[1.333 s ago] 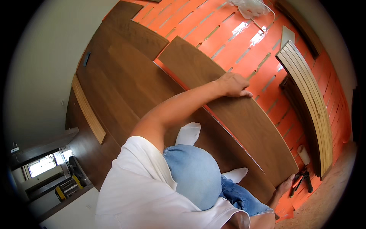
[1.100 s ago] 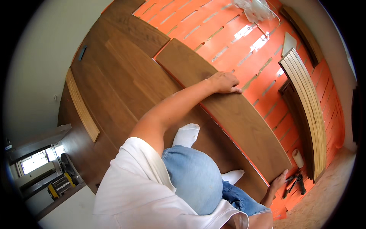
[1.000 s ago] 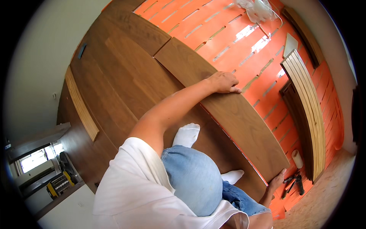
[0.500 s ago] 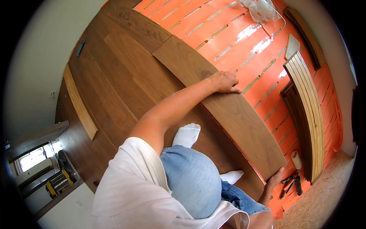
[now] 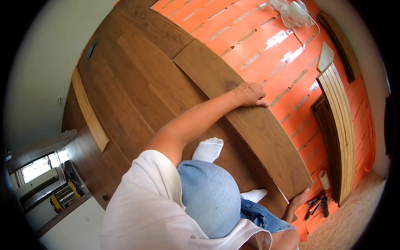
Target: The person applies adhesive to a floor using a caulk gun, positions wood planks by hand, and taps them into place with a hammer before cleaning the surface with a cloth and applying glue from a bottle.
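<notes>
A long brown wooden floorboard (image 5: 266, 137) lies at a slant along the edge of the laid floor (image 5: 137, 83). My left hand (image 5: 251, 95) rests on the board partway along, its fingers curled over the far edge. At the near right end of the board, my right hand (image 5: 298, 201) grips the corner, its fingers partly hidden beneath. The board's far end sits close against a fitted board, while a dark, narrow gap shows along its near edge. Orange slotted underlay (image 5: 287, 87) spreads beyond it.
Several grooved boards (image 5: 342, 137) are stacked on the underlay at right, near hand tools (image 5: 318, 204) and a pale roll (image 5: 323, 179). Clear plastic (image 5: 293, 14) lies at the back. One loose strip (image 5: 88, 110) rests on the laid floor. My socked feet (image 5: 208, 149) are beside the board.
The floorboard has shifted slightly toward the laid floor, and the red line along its near edge has thinned. Both hands keep their places on it. The whole view has turned slightly.
</notes>
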Demonstrator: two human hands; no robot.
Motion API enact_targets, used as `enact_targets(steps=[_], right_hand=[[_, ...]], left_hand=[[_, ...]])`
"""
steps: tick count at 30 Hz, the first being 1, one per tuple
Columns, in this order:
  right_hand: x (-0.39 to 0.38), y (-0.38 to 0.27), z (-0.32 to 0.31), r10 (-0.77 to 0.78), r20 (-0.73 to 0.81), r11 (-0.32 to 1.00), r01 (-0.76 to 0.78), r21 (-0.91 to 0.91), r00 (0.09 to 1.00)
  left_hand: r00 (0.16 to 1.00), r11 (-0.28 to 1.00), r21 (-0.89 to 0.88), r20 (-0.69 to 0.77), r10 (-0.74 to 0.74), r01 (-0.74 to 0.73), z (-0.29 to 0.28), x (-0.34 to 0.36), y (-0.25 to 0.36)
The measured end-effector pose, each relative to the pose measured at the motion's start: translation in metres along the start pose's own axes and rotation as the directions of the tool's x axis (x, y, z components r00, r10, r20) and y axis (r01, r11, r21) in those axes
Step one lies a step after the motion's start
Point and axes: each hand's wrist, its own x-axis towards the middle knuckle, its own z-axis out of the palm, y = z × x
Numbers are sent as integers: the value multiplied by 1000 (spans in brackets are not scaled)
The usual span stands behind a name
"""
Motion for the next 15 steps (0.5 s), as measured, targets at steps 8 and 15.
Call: enact_targets(steps=[8,15], right_hand=[[1,1,2,5,-7,999,-5,-39,1000],[-16,6,13,34,-16,996,-35,-87,999]], left_hand=[[1000,1000,12,2,5,-5,6,1,-6],[999,998,50,5,33,-33,15,-4,-9]])
